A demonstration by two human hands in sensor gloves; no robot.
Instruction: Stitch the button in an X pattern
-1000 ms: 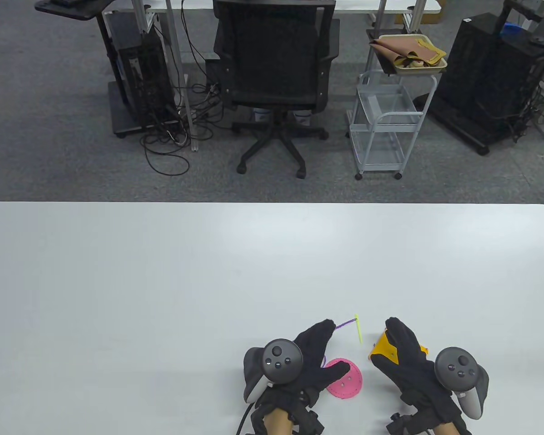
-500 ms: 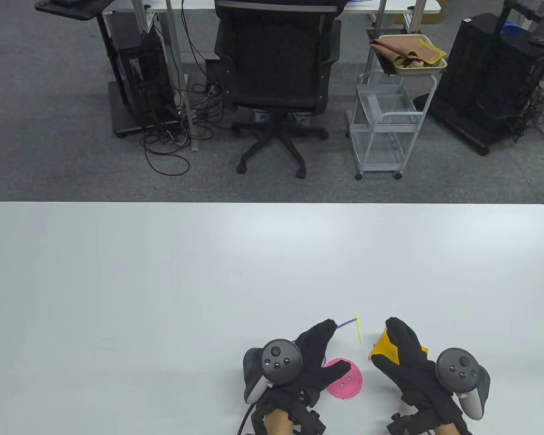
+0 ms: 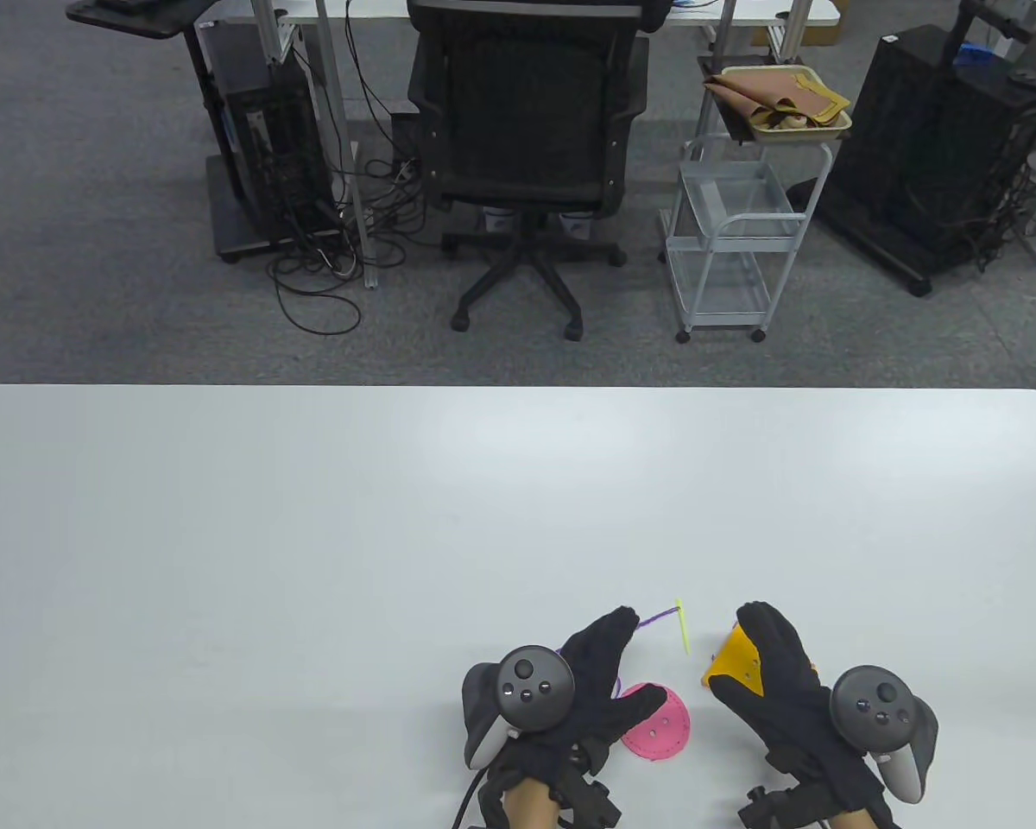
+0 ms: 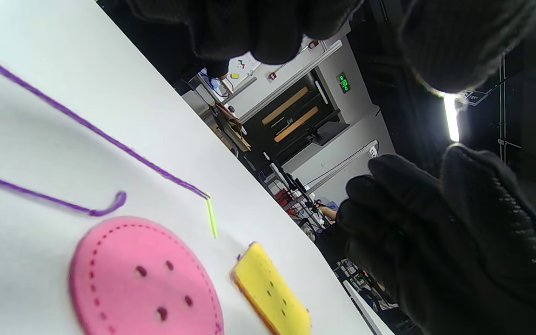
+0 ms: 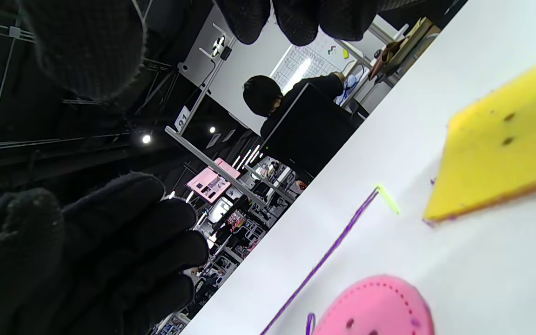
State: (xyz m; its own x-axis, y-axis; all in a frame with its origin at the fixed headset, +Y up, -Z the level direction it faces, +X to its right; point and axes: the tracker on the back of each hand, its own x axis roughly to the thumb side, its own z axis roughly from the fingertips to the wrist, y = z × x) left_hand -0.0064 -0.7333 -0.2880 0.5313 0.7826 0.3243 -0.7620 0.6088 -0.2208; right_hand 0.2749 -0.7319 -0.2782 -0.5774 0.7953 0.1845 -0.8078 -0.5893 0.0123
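Observation:
A round pink felt button with holes lies on the white table, also in the left wrist view and the right wrist view. A yellow felt piece lies to its right. A yellow-green needle with purple thread lies beyond them. My left hand hovers open, thumb over the button's left edge. My right hand is open, fingers over the yellow piece's right side. Neither hand holds anything.
The thread runs back under my left hand and loops near the button. Beyond the table's far edge stand an office chair and a white wire cart, off the work surface.
Almost nothing: my right hand has drifted very slightly to the right. The button, yellow piece, needle and thread lie where they were.

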